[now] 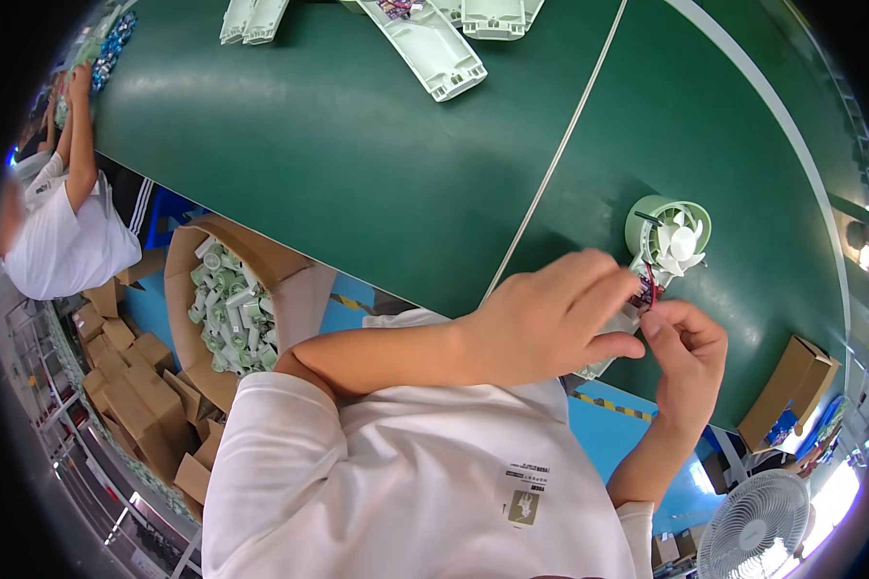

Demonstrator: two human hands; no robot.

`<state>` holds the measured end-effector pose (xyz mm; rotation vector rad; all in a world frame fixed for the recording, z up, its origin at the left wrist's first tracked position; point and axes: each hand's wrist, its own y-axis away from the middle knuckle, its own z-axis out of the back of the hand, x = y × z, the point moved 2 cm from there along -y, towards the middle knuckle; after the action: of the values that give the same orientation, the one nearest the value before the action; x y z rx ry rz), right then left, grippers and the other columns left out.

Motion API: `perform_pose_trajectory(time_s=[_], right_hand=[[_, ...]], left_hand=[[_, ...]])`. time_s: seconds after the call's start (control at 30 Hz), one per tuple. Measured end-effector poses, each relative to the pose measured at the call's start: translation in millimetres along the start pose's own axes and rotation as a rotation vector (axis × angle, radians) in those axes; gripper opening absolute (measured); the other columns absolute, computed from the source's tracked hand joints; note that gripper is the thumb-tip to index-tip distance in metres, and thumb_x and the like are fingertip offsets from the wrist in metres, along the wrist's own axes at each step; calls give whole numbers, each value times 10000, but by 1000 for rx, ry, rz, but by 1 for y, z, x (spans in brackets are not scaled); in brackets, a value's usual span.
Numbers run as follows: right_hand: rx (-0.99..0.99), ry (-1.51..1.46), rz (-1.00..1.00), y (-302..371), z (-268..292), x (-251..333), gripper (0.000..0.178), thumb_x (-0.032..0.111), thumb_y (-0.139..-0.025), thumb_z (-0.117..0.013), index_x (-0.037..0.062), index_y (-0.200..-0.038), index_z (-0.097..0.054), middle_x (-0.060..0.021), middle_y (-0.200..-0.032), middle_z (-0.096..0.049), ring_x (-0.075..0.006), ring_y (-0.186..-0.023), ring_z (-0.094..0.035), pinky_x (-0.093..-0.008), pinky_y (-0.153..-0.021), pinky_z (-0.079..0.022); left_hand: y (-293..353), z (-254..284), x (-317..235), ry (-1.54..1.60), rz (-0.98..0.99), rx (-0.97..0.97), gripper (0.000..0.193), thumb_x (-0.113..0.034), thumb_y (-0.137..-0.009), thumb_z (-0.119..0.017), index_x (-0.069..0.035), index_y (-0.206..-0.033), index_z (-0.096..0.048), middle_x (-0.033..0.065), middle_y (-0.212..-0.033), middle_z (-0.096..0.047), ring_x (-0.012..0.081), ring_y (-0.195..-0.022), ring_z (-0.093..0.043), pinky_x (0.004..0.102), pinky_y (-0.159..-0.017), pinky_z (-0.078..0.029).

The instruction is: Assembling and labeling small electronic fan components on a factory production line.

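A small fan unit lies on the green table, with a pale green round housing point(637, 229) and white blades point(681, 244). Next to it is a small purple circuit board point(641, 291) with red and dark wires point(653, 283). My left hand point(550, 314) reaches across from the left, its fingers stretched to the board's edge and its thumb apart below them. Thumb and index finger of my right hand point(686, 352) pinch at the lower end of a red wire. Part of a pale green casing point(597, 368) shows beneath my hands; the rest is hidden.
Pale green casing halves point(430, 63) lie at the table's far edge. A large carton point(304, 299) of small green-white parts stands left of me, near flattened cardboard point(145, 405). A co-worker point(77, 232) is at far left. A standing fan point(755, 526) and cardboard box point(787, 391) are at right.
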<state>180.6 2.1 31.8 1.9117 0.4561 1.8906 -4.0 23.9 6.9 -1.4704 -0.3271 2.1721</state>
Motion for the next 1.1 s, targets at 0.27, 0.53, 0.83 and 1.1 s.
perform_pose_trajectory(time_s=[0.27, 0.53, 0.83, 1.1], right_hand=[[-230, 264, 400, -9, -13, -18, 93, -67, -801, -718, -15, -866, -677, 65, -715, -480, 9, -571, -352, -179, -508, -247], [-286, 350, 570, 0, -21, -28, 84, -65, -857, -671, -5, -862, -612, 52, -725, -477, -8, -618, -391, -166, -557, -311], [-416, 589, 604, 8, -38, -20, 88, -37, -849, -688, -3, -801, -622, 65, -663, -414, -13, -587, -332, -182, -521, -268], [-383, 605, 439, 6, -32, -7, 121, 34, -819, -756, 20, -782, -641, 82, -622, -378, -9, -567, -309, -182, -510, -227]], left_hand=[[6, -3, 6, -23, 256, 258, 318, -257, -817, -750, -18, -883, -552, 59, -614, -561, 220, -503, -575, 323, -458, -458], [11, -7, 7, -126, 171, 222, 260, -213, -841, -716, -47, -795, -521, 41, -580, -548, 203, -488, -579, 326, -435, -452], [17, -14, 6, -252, 63, 208, 255, -188, -823, -720, -21, -878, -535, 21, -601, -535, 148, -523, -592, 276, -443, -486], [18, -15, 3, -287, 28, 160, 276, -198, -824, -724, -2, -904, -548, 17, -619, -533, 137, -530, -583, 261, -435, -476]])
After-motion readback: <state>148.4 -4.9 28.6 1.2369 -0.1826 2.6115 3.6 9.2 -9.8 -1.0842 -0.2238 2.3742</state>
